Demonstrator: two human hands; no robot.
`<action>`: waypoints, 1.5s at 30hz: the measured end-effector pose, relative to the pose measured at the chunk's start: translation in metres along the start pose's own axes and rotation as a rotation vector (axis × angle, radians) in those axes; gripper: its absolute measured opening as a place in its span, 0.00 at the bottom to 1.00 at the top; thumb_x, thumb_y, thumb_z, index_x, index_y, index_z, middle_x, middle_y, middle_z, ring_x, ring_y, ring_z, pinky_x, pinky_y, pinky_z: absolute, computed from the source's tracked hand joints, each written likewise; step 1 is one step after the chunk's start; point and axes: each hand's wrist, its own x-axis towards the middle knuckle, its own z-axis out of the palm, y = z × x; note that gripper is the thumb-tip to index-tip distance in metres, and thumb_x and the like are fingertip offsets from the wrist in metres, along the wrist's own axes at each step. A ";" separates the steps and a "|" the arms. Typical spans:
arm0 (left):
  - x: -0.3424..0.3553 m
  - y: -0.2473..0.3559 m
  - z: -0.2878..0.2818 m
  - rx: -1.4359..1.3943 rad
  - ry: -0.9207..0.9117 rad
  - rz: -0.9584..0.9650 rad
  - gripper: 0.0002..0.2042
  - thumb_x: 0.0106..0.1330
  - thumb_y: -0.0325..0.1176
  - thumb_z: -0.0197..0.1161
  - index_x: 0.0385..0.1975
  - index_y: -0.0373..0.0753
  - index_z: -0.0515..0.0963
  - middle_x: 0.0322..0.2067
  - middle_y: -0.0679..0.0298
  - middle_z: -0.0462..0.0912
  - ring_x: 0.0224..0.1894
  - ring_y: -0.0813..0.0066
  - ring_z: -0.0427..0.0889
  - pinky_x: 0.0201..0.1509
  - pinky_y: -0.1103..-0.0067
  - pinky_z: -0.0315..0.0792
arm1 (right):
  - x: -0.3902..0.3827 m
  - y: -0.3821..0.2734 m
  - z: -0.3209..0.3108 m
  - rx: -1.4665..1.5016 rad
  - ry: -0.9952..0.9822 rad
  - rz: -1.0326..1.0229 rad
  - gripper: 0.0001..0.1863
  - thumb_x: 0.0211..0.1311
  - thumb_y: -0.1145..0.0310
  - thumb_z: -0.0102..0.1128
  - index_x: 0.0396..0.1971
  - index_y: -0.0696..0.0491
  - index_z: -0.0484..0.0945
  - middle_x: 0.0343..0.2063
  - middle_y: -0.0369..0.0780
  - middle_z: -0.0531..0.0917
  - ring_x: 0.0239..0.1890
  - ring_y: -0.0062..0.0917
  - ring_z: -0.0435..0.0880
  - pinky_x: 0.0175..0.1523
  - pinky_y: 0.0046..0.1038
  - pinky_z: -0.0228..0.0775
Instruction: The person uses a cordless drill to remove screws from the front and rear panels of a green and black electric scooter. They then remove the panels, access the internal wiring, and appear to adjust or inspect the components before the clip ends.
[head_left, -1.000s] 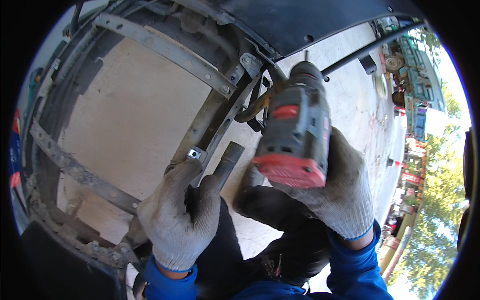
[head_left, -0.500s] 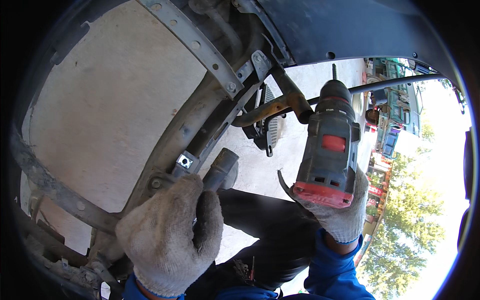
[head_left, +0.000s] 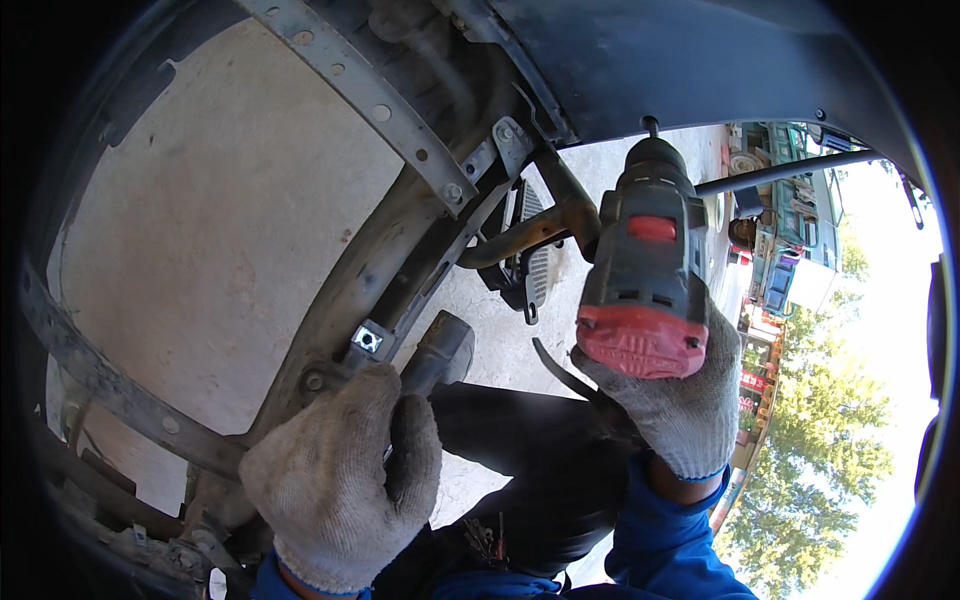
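My right hand (head_left: 690,410), in a whitish knit glove, grips a black and red cordless drill (head_left: 645,270) from below. The drill points away from me, its bit at a small round hole by the lower edge of a dark blue panel (head_left: 700,60). How deep the bit sits cannot be made out. My left hand (head_left: 335,480), gloved too, is curled closed beside the metal frame (head_left: 335,290); its fingertips face away, so anything inside is hidden. Just beyond it are a shiny square clip nut (head_left: 368,340) on the frame and a dark grey cylindrical part (head_left: 438,350).
A flat drilled metal bar (head_left: 350,90) crosses the frame. A rusty tube (head_left: 530,238) and a ribbed black pedal (head_left: 535,270) lie left of the drill. A dark rod (head_left: 790,172) runs to the right. Pale concrete (head_left: 220,200) shows below; parked vehicles and a tree (head_left: 820,440) stand outside.
The drill has moved slightly left and tipped, showing more of its red rear; its bit has gone from beside the panel's hole to the hole. My left hand has barely moved.
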 end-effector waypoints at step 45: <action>-0.014 -0.018 -0.001 0.107 0.129 -0.117 0.13 0.73 0.32 0.65 0.48 0.26 0.82 0.45 0.45 0.88 0.47 0.52 0.89 0.53 0.65 0.80 | 0.021 -0.001 0.005 -0.155 -0.018 -0.243 0.38 0.51 0.41 0.76 0.42 0.65 0.80 0.33 0.55 0.87 0.40 0.48 0.89 0.46 0.43 0.83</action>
